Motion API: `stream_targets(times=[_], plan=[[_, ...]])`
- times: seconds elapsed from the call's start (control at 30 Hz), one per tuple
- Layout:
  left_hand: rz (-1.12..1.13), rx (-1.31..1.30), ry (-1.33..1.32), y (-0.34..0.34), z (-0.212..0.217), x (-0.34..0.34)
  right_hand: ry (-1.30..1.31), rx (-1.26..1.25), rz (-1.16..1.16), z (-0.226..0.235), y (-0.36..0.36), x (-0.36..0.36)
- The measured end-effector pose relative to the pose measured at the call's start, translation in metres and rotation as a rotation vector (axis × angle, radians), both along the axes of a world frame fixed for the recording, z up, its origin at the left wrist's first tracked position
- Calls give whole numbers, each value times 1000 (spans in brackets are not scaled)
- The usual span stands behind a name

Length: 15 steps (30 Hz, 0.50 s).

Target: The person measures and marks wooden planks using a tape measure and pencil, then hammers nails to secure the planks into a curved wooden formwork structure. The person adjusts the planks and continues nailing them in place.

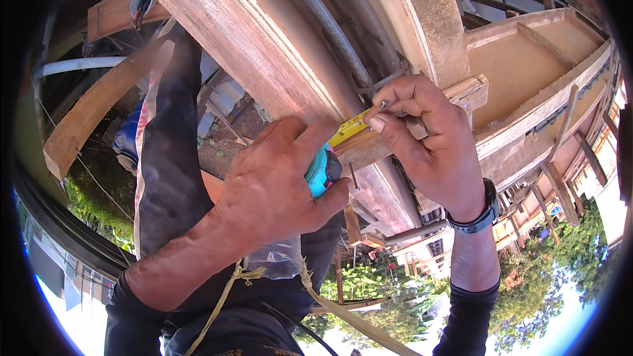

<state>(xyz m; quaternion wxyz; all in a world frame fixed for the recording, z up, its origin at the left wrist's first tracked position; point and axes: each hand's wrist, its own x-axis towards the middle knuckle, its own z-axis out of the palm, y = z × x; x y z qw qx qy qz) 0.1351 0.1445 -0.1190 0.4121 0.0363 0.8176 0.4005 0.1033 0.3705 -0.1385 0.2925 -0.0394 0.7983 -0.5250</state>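
My left hand (270, 175) is closed around a teal and black tape measure (318, 170). A short length of yellow tape blade (348, 130) runs out of it toward my other hand, lying along a wooden strip (362, 150). Beside the blade's end, my right hand (428, 135) pinches a small metal nail (382, 105) between thumb and forefinger; the wrist wears a dark watch (476, 209). The strip crosses a long wooden formwork beam (264, 43). Another thin nail (354, 175) sticks out beneath the strip. My left fingertips are partly hidden behind the tape measure.
Steel bars (333, 23) run inside the formwork trough. A shallow timber-framed panel (521, 66) stands at the right, with wooden props below. My trousered leg (171, 145) stretches along the left, near a curved plank (99, 105). Yellow cord (349, 320) and a clear plastic bag (277, 258) hang at my waist.
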Motion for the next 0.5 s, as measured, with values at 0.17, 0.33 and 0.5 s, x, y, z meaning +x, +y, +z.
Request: stream_targets(times=[0.17, 0.33, 0.5], plan=[[-4, -10, -30, 0, 0, 0, -17, 13, 100, -7, 0, -11], [-6, -2, -38, 0, -1, 0, -49, -21, 114, -9, 0, -13], [-1, 9, 75, 0, -6, 3, -95, 43, 125, -8, -2, -9]])
